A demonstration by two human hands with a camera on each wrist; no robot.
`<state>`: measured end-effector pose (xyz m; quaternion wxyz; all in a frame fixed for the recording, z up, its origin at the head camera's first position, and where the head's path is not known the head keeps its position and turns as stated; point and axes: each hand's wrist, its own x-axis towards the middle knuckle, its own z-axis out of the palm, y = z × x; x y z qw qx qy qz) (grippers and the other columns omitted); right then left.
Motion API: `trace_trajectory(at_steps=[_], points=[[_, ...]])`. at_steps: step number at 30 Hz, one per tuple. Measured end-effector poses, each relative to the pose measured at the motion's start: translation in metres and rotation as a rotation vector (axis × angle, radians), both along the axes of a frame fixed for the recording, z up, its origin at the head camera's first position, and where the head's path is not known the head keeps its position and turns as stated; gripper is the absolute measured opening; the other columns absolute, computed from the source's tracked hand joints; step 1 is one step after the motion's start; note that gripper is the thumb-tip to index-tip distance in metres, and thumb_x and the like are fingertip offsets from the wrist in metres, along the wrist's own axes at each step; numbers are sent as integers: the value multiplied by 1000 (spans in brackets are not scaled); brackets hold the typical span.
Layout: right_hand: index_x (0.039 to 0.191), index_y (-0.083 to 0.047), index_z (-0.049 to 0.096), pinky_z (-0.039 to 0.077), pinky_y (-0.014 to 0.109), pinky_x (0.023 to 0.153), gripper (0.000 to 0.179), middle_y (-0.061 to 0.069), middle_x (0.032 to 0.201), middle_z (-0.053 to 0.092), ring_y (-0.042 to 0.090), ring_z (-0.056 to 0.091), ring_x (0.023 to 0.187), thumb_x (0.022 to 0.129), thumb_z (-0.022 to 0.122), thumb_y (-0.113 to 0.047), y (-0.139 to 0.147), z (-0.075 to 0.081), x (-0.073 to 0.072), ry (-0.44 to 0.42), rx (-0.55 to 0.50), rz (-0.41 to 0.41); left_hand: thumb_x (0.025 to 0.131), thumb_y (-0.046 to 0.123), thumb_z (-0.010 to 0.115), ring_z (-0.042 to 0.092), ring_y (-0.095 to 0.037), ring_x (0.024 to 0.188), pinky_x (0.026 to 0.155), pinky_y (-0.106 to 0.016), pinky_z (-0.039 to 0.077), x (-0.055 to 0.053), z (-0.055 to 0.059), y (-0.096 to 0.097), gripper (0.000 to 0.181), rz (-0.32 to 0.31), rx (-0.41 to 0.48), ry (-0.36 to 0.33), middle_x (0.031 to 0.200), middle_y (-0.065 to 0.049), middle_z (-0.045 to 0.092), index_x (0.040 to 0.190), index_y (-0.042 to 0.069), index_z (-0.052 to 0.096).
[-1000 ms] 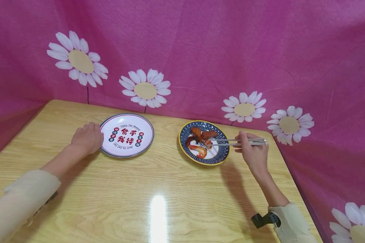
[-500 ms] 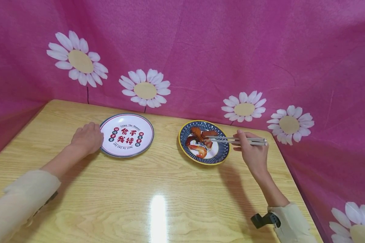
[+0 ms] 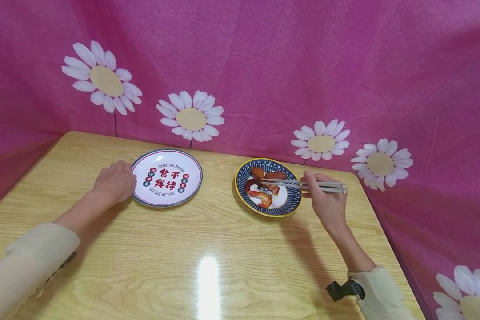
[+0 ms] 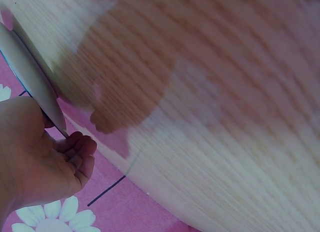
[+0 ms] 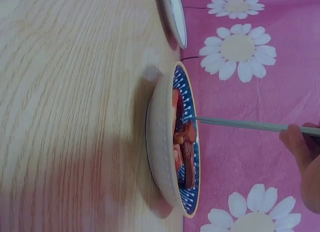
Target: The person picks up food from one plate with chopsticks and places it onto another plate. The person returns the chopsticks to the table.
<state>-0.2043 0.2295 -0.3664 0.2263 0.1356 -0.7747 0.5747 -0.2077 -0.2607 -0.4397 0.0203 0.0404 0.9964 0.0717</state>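
My left hand (image 3: 116,183) is at the left edge of a round white plate (image 3: 193,174) printed with red characters. In the left wrist view its curled fingers and thumb pinch the plate's rim (image 4: 31,74). Further right stands a blue-and-white patterned bowl (image 3: 291,200) with a yellow rim, holding an orange shrimp (image 3: 264,200) and several reddish-brown food pieces (image 3: 276,176). My right hand (image 3: 329,202) holds a pair of silvery chopsticks (image 3: 304,184), their tips over the food. The right wrist view has the chopsticks (image 5: 240,123) reaching across the bowl's rim, nothing visible between their tips.
The light wooden table (image 3: 176,249) ends at the back against a pink curtain (image 3: 248,80) printed with white daisies. A black wrist strap (image 3: 346,291) sits at the right sleeve. Light reflects off the front of the table.
The right hand has shifted slightly left, carrying the chopstick tips from the bowl's middle toward the food at its upper left. The left hand and plate stay put.
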Motion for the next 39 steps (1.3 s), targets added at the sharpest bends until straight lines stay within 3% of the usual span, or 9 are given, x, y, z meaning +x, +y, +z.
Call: trace_trajectory(at_steps=[8, 14, 20, 28, 37, 39], points=[[86, 12, 73, 56, 33, 52, 26, 18, 78, 72, 13, 70, 58, 96, 68, -12, -11, 2, 6, 17, -7, 68, 103, 15, 40, 49, -46, 100, 84, -57, 44, 0, 0, 0, 43, 7, 3, -2, 107, -35, 47, 120, -25, 40], [82, 10, 73, 55, 30, 49, 23, 23, 77, 70, 11, 68, 55, 96, 67, -7, -21, 0, 11, 41, 10, 100, 102, 14, 40, 49, -46, 100, 84, -57, 44, 1, 1, 2, 42, 9, 1, -5, 105, -34, 47, 118, -25, 41], [82, 10, 73, 56, 35, 51, 22, 25, 78, 70, 16, 70, 58, 96, 66, -6, -31, -3, 16, 40, 1, 163, 102, 14, 38, 49, -47, 101, 85, -58, 42, 1, 0, 2, 42, 10, 19, -2, 106, -34, 47, 118, -24, 41], [84, 5, 75, 56, 34, 50, 19, 15, 81, 73, 13, 69, 59, 96, 65, -4, -42, -13, 21, 54, 102, 195, 102, 15, 37, 48, -49, 104, 86, -59, 41, 0, 0, 0, 43, 19, 33, -12, 109, -35, 47, 119, -25, 41], [79, 9, 72, 47, 17, 48, 14, 18, 70, 68, 22, 64, 53, 91, 65, 10, -58, -3, 39, 110, 201, 202, 102, 14, 37, 48, -48, 103, 85, -58, 42, 1, 2, 1, 42, 8, 16, -13, 109, -35, 47, 118, -25, 41], [79, 10, 71, 48, 17, 49, 13, 19, 71, 68, 18, 64, 54, 91, 65, 10, -61, 0, 42, 111, 210, 209, 102, 14, 37, 48, -47, 103, 85, -58, 42, 0, 2, 1, 42, 6, 16, -4, 108, -35, 47, 117, -25, 41]])
